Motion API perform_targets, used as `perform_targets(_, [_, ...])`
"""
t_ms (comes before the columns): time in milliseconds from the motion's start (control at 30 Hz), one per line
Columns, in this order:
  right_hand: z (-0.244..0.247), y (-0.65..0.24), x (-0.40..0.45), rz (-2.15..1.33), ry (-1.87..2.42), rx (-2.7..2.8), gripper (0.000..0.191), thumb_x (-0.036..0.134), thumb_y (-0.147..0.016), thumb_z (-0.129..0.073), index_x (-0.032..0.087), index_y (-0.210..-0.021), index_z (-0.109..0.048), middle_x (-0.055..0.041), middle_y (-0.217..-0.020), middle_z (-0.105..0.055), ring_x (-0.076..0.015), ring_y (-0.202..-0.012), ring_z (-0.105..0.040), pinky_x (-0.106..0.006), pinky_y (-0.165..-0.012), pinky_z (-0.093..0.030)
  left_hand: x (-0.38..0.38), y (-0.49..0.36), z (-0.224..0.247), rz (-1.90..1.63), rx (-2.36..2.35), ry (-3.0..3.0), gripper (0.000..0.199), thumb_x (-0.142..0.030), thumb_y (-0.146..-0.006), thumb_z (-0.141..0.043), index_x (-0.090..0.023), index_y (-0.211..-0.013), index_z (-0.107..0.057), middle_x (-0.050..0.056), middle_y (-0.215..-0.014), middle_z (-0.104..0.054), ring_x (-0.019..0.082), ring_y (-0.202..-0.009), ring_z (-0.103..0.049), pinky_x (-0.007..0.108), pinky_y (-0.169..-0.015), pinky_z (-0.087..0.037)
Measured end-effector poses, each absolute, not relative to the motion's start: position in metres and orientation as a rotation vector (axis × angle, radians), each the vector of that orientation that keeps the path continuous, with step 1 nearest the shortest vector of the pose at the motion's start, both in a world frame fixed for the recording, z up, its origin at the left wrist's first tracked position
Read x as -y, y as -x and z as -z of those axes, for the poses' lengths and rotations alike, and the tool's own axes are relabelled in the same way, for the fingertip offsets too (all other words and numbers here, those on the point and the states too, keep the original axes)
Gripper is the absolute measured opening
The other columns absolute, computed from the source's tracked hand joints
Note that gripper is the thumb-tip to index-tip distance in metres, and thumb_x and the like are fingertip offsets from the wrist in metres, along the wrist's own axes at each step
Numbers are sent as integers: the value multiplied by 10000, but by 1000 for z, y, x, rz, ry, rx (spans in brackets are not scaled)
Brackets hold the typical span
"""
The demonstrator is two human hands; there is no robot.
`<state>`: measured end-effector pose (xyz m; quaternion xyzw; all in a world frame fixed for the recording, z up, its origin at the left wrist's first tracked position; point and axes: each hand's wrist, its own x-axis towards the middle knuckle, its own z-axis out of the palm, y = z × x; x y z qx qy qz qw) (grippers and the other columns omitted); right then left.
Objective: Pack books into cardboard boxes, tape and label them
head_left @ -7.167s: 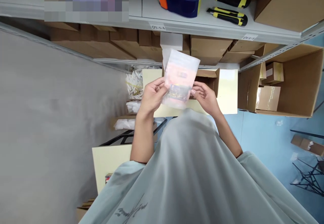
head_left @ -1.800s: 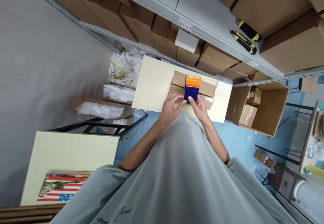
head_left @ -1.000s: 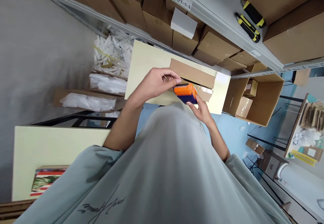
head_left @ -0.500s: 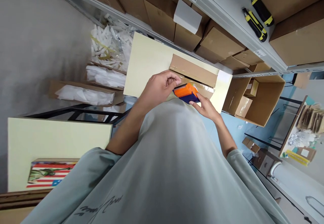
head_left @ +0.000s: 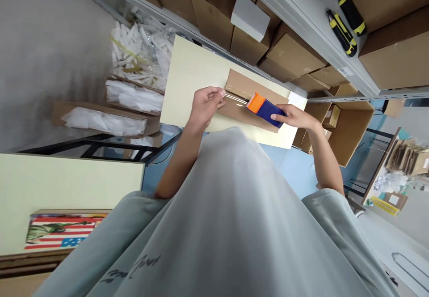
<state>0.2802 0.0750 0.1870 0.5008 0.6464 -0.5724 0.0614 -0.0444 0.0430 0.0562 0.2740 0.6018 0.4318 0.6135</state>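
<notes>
My right hand (head_left: 293, 116) is wrapped round the dark blue end of an orange and blue tape dispenser (head_left: 268, 110). The orange head of the dispenser points left, over a long flat cardboard box (head_left: 250, 81). At the box's left end, my left hand (head_left: 206, 105) is closed in a pinch. From its fingertips a shiny strip of clear tape (head_left: 236, 98) runs toward the dispenser, along the seam of the box.
The box lies on a pale yellow tabletop (head_left: 187, 73). Above it, a shelf rail (head_left: 284, 4) and boxes run across; two utility knives (head_left: 342, 33) lie on the shelf. An open carton (head_left: 351, 127) stands right, a bag of white pieces (head_left: 140, 51) left.
My right hand has moved right with the dispenser, which has turned to lie along the box. My left hand has shifted slightly left, and tape now stretches between them.
</notes>
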Motion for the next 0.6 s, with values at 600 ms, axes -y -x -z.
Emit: perform_targets(600, [-149,-244,-130,1834,-1413,-1756,642,828,-864,-863,206,-1001,-785,-35,-949,-830,-219,-827,-716,-358,-778,-622,-63,56,-6,-993,-1387,-411,249,-339,-874,-907,-223,-903,-689,35,-929,-708,172,-918,-699,412,-916,-741])
